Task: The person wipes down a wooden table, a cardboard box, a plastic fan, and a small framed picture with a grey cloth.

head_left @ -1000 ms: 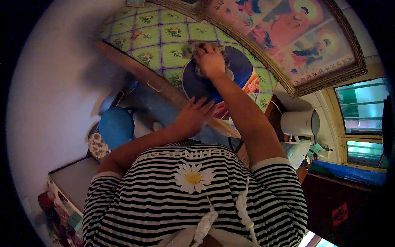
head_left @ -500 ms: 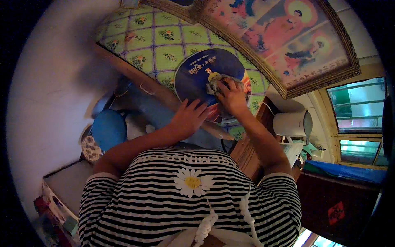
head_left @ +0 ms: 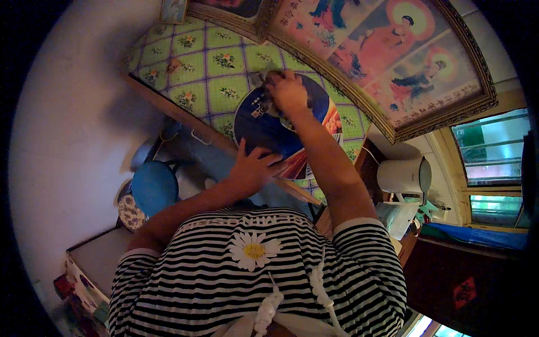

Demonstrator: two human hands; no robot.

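Observation:
A round, flat, dark blue thing with a printed orange and red edge (head_left: 250, 130) lies on a green checked, flowered tablecloth (head_left: 197, 76). My right hand (head_left: 289, 95) presses a crumpled greyish cloth (head_left: 272, 78) at the disc's far edge, its fingers closed on the cloth. Part of the cloth is hidden under the hand. At the near left edge of the disc, my left hand (head_left: 254, 169) rests with fingers spread and holds nothing.
Large framed pictures (head_left: 387, 73) stand along the table's far side. To the right is a white kettle-like container (head_left: 400, 176) near a window (head_left: 494, 146). A blue round object (head_left: 155, 188) is low on the left, above an open box (head_left: 101, 253).
My right hand has slid the cloth away from me and to the left, from the disc's middle to its far edge. My left hand stays at the near edge, fingers wider apart.

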